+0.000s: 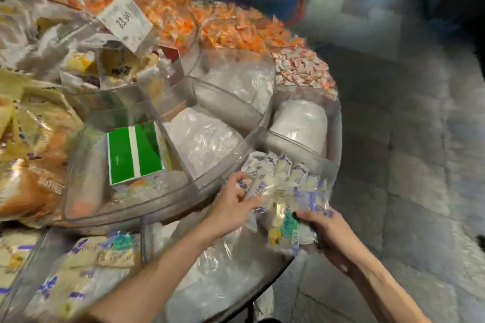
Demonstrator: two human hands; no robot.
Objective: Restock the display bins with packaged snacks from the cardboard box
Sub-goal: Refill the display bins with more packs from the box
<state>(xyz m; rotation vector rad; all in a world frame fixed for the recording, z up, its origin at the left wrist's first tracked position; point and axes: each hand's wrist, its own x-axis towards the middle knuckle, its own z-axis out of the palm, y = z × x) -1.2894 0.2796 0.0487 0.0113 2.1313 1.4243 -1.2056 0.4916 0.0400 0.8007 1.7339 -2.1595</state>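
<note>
A person's two bare hands hold a clear bag of snacks (pixel 286 191), small white-and-purple wrapped packets, at the near edge of a round display of clear plastic bins (pixel 126 210). The left grip (pixel 232 204) curls its fingers onto the bag's left side. The right grip (pixel 328 236) clasps the bag's lower right end, thumb on top and fingers beneath. Just beyond both grips, bins hold white plastic bundles (pixel 202 139). Up and left of the left grip, a green and white box (pixel 136 155) lies in a bin. Far beyond the grips, orange packets (pixel 228 29) fill the back bins near a price tag (pixel 126 21). Below the left grip lie purple-printed packs (pixel 78 270). Motion blur softens everything.
</note>
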